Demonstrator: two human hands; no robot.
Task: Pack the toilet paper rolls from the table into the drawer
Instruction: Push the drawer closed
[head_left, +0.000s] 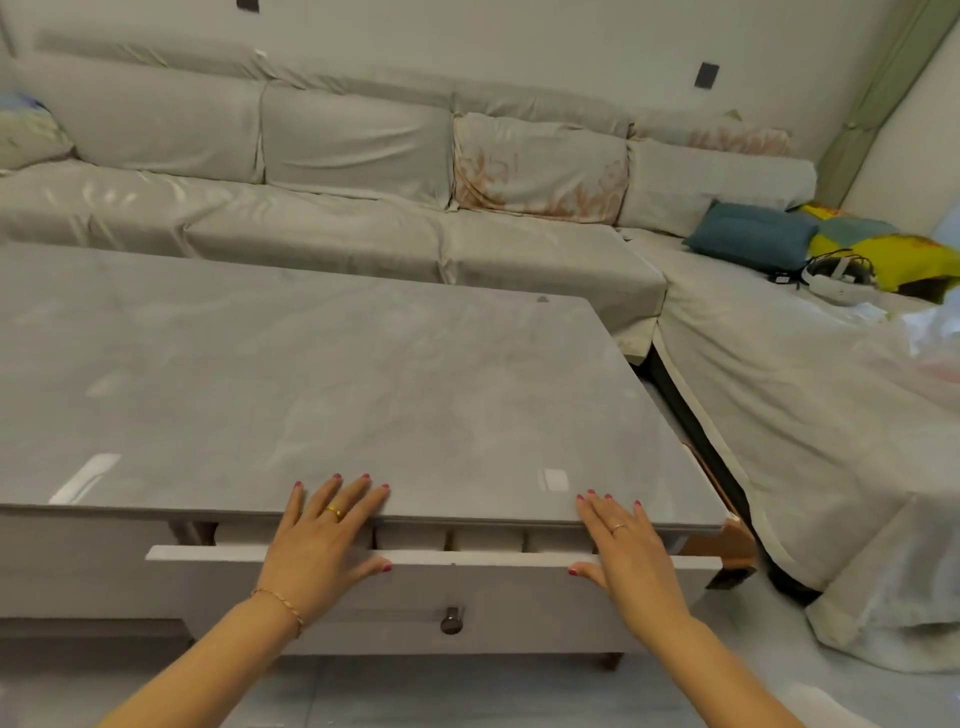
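I count four toilet paper rolls (410, 538) showing in the narrow gap between the drawer (467, 597) front and the table (311, 389) edge, side by side in one row; more may sit further left behind my left hand, I cannot tell. The drawer is open only a little, and its one dark round knob (451, 620) sits low on the front, between my wrists.

My left hand (322, 540) lies flat with fingers spread, fingertips on the near edge of the tabletop, palm over the gap, thumb on the drawer's top edge. My right hand (623, 545) does the same to the right, fingers straight and holding nothing. Each hand wears one ring; the left wrist has one bracelet (283, 605).

Beyond the table runs a grey corner sofa (363, 171). On its far right end lie one blue cushion (748, 234), a yellow cloth (904, 260) and a white headset (836, 278).
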